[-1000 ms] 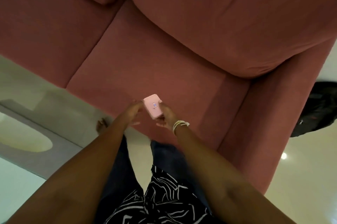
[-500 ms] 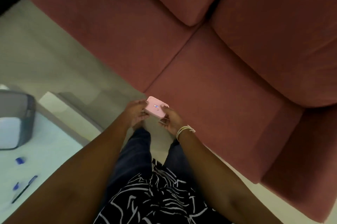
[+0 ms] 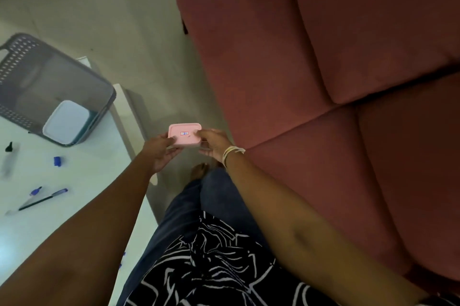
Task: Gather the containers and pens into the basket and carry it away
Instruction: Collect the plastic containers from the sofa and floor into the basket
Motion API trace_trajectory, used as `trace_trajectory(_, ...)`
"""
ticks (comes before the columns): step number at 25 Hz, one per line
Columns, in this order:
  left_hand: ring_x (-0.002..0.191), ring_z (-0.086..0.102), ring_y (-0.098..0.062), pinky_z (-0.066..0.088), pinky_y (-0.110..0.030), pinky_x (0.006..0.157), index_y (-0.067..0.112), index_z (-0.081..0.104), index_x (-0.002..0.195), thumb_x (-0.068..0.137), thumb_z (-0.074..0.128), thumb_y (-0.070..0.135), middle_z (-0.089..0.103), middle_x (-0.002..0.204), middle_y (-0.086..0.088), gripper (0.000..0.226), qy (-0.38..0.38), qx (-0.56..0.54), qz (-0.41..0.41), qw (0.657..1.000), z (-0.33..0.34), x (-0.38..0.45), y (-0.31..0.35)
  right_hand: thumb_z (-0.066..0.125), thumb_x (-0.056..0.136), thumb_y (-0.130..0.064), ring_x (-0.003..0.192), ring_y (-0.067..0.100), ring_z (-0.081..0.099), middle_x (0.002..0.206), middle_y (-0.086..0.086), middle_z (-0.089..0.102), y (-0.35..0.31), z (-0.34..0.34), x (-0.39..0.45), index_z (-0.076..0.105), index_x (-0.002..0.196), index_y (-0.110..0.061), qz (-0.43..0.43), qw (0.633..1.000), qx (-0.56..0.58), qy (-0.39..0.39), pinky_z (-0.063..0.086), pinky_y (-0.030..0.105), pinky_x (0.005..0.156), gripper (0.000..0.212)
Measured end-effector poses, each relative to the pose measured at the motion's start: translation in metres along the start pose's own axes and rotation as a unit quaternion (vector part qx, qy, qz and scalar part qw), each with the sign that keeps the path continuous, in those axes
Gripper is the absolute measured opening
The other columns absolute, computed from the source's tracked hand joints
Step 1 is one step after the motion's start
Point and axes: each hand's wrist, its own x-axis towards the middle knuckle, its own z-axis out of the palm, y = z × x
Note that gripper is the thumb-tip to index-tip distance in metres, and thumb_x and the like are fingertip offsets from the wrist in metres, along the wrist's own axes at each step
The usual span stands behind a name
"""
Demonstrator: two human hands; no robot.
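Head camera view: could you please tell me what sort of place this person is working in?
Most likely a home living room. A large pink sofa with thick cushions stands on a pale tiled floor, beside a low white table bearing a grey basket and loose pens.

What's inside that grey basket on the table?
The grey basket holds one container with a white lid, near its closest corner. The lid hides that container's contents.
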Motion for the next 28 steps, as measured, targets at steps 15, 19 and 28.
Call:
trace_trajectory(15, 0.119, 0.055, -0.031, 0.049, -0.041, 0.096, 0.017, 0.045, 0.14, 0.101, 0.044, 0.014, 0.057, 0.133, -0.011, 0.04, 0.168, -0.276, 0.044, 0.945, -0.081, 0.083, 0.152, 0.059, 0.09, -0.007, 0.116, 0.032, 0.061, 0.129, 0.013, 0.064, -0.183, 0.226, 0.112, 0.063, 0.127, -0.01, -0.183, 0.839, -0.502, -0.106, 0.053, 0.041, 0.098, 0.037)
trace_trajectory(19, 0.119, 0.053, -0.033, 0.049, -0.044, 0.094, 0.015, 0.04, 0.142, 0.1, 0.047, 0.024, 0.044, 0.145, -0.015, 0.044, 0.206, -0.327, -0.003, 0.922, -0.114, 0.109, 0.165, 0.058, 0.09, -0.008, 0.112, 0.034, 0.063, 0.122, 0.015, 0.068, -0.183, 0.287, 0.14, 0.067, 0.118, -0.007, -0.213, 0.81, -0.541, -0.079, 0.052, 0.035, 0.093, 0.029)
trace_trajectory(28, 0.131, 0.048, -0.038, 0.045, -0.046, 0.106, 0.014, 0.034, 0.146, 0.102, 0.039, 0.02, 0.036, 0.151, -0.018, 0.045, 0.233, -0.496, -0.119, 0.828, -0.175, 0.169, 0.128, 0.06, 0.088, -0.005, 0.12, 0.042, 0.057, 0.13, 0.023, 0.059, -0.115, 0.356, 0.185, 0.046, 0.127, -0.001, -0.102, 0.866, -0.489, 0.022, 0.05, 0.045, 0.1, 0.042)
